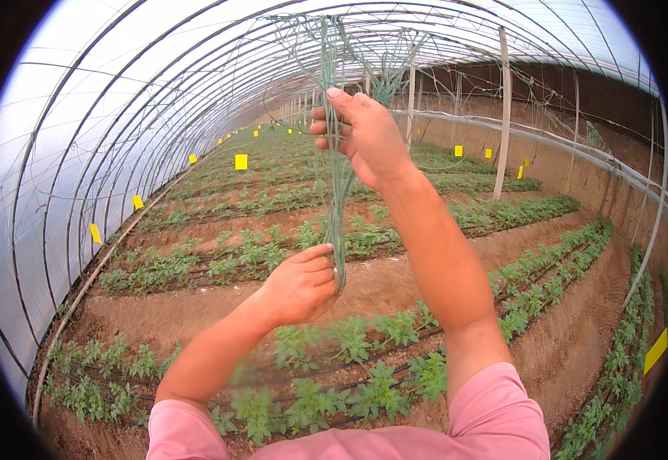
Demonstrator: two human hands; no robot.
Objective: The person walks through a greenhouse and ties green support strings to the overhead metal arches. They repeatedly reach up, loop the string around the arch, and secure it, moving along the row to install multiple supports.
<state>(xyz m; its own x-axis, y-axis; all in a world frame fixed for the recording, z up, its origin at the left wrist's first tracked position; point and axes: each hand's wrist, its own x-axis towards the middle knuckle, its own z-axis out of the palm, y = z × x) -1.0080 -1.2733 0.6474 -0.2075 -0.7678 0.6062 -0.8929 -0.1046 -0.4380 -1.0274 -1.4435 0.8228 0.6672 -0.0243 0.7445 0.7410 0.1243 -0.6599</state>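
Note:
A long hank of thin green twine [338, 201] hangs in front of me from the overhead wires. My right hand [371, 138] is raised, with its fingers curled around the upper strands and its thumb pointing up. Lower down, my left hand [305, 284] holds the looped bottom end of the same hank, its index finger laid against the strands. Between my hands the strands run nearly straight down. Above my right hand the twine spreads into loose loops, and another tangled bundle of twine [390, 80] hangs behind it.
Rows of leafy green plants [380, 391] with dark drip lines cross the soil below. Wooden posts [502, 115] stand to the right, before an earthen wall [593, 155]. Yellow cards [241, 162] hang around. Curved greenhouse ribs [52, 115] carry plastic film at left.

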